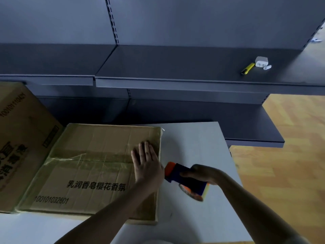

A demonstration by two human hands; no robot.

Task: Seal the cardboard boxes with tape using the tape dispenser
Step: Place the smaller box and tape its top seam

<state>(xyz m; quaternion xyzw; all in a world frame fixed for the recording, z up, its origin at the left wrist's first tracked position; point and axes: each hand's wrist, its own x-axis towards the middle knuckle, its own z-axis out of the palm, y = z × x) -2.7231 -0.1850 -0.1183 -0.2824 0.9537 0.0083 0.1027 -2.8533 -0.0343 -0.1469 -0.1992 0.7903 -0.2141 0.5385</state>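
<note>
A closed cardboard box (88, 173) with black printed characters lies on the white table (198, 143), clear tape running along its centre seam. My left hand (146, 162) presses flat, fingers straight, on the right end of that seam near the box edge. Just right of the box, my right hand (202, 173) grips a dark blue and orange tape dispenser (186, 180), whose orange front end sits at the box's right side. A taller cardboard box (19, 138) stands at the far left, touching the first.
Dark grey metal shelves (175, 80) run behind the table. On the upper right shelf lie a yellow utility knife (247, 68) and a white charger (261, 62). Wooden floor (290, 138) shows to the right of the table.
</note>
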